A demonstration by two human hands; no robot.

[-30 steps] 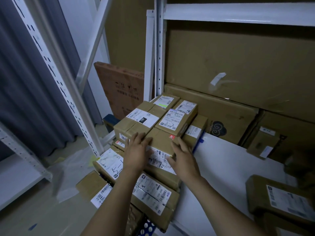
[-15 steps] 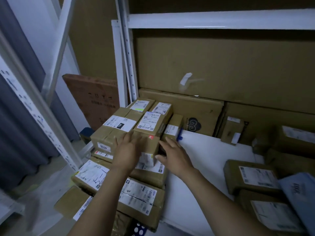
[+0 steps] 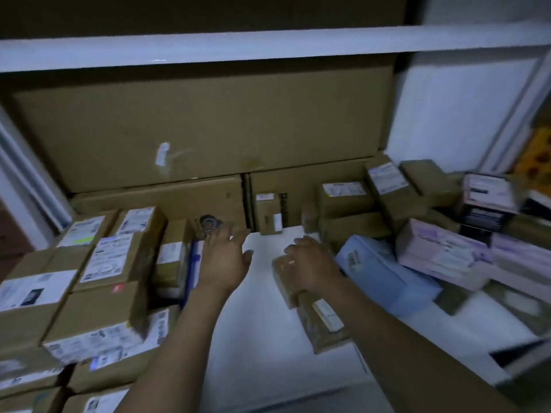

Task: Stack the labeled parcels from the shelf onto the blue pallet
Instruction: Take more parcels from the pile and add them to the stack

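View from the head camera, blurred by motion. We see the left hand [image 3: 225, 260] open, its fingers spread and straight, hovering over the white shelf board [image 3: 259, 338] and touching nothing. It is just beside the stacked labelled parcels [image 3: 113, 263] that fill the left of the view, label sides up, in several layers. The right hand [image 3: 310, 263] lies on top of a small brown parcel [image 3: 281, 281], which rests on the shelf board near its middle. The fingers are bent over the parcel's far edge, but with the blur we cannot tell whether they grip it or merely rest on it. A second labelled parcel [image 3: 325, 323] lies just behind it, under the right forearm. To the right, a light blue pack [image 3: 384, 275] and lilac packs [image 3: 441, 254] lean among further brown labelled parcels [image 3: 346, 198] at the back of the shelf. Large cartons [image 3: 193, 129] stand against the rear wall, below a white beam [image 3: 268, 46].
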